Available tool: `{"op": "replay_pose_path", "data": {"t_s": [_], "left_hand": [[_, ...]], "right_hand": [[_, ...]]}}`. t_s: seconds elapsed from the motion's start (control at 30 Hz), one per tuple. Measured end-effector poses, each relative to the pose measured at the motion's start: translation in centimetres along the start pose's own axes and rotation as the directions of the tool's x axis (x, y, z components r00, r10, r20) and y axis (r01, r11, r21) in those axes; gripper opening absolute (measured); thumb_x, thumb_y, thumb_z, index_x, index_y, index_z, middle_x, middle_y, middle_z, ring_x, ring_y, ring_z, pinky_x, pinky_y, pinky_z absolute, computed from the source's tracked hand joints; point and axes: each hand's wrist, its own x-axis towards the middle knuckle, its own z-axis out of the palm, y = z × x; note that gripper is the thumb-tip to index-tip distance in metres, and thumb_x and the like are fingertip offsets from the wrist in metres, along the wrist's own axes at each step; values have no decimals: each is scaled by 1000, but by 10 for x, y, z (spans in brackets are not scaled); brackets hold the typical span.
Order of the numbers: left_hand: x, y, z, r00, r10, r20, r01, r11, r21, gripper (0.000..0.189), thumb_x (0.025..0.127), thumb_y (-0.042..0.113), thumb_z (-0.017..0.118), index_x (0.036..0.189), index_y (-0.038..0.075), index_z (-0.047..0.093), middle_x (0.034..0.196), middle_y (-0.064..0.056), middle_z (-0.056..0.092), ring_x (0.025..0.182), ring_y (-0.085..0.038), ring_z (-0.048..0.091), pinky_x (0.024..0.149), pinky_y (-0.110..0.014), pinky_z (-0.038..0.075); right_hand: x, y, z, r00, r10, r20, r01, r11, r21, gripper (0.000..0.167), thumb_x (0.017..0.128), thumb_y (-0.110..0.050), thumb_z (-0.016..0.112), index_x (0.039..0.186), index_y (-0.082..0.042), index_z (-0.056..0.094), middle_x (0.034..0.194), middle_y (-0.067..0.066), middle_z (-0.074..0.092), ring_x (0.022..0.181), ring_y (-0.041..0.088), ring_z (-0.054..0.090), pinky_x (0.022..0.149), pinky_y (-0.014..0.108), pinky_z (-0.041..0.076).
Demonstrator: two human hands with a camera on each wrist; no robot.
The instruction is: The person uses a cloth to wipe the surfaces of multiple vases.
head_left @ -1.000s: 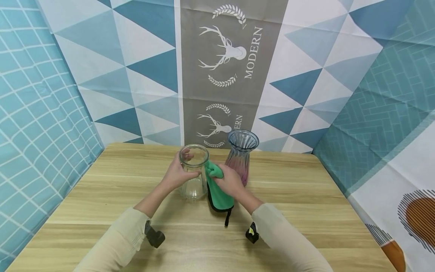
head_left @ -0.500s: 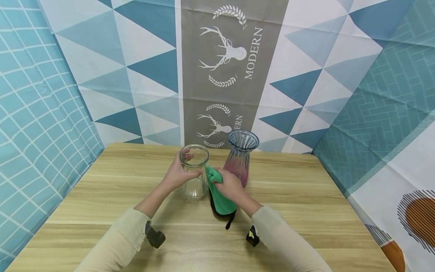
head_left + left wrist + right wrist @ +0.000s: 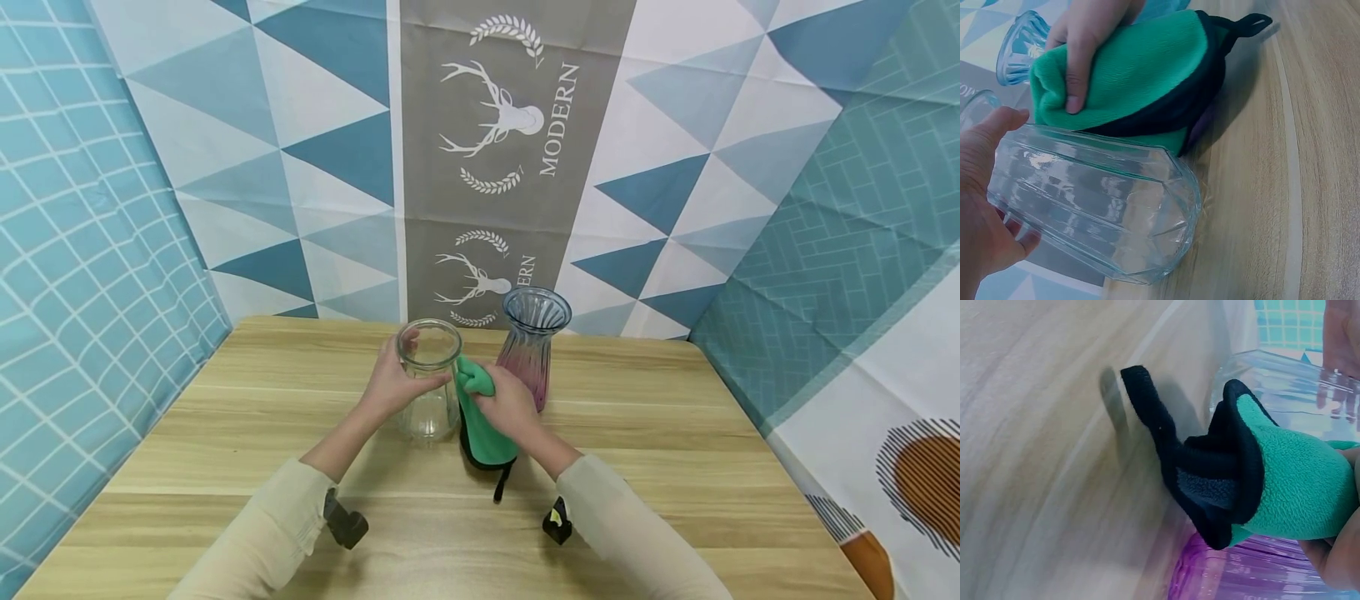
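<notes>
A clear faceted glass vase (image 3: 429,408) stands upright on the wooden table. My left hand (image 3: 399,382) grips it just below the rim, thumb on the near side and fingers round the far side. In the left wrist view the vase (image 3: 1097,194) looks see-through, with nothing inside. My right hand (image 3: 510,402) pinches a bunched green cloth (image 3: 487,433) with black edging and a hanging loop. The cloth lies against the vase's right side. The right wrist view shows its folded green face (image 3: 1304,481) and dark grey inner side (image 3: 1207,487).
Just behind my right hand stands a second ribbed glass vase (image 3: 535,333), blue at the flared top and pink-purple below. The wooden table (image 3: 637,467) meets patterned cloth walls at the back and sides. A small black camera (image 3: 345,521) sits on the left wrist.
The green cloth shifts slightly down and right, then back up along the clear vase's side, with my right hand. My left hand keeps its hold; its thumb edges slightly right.
</notes>
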Motion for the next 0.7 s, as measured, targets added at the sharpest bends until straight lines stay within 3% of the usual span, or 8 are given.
{"op": "replay_pose_path", "data": {"t_s": [0.33,0.7], "left_hand": [[-1,2,-2,1000,-18,-6,18,1000,1,95,68,22,83,142,3,27,124,-19,45,117,-32,45,100,-49,41],[-1,1,-3,1000,-23,8,23,999,-47,94,68,18,83,143,4,26,132,-19,47,126,-32,43,107,-50,36]], "right_hand": [[7,-11,-8,994,-59,-94,64,996,55,40,88,-23,64,127,-16,58,112,7,66,96,22,63,73,37,50],[6,-11,-2,998,-32,-49,34,998,46,45,86,-27,68,128,-17,56,113,8,66,96,24,64,75,40,52]]}}
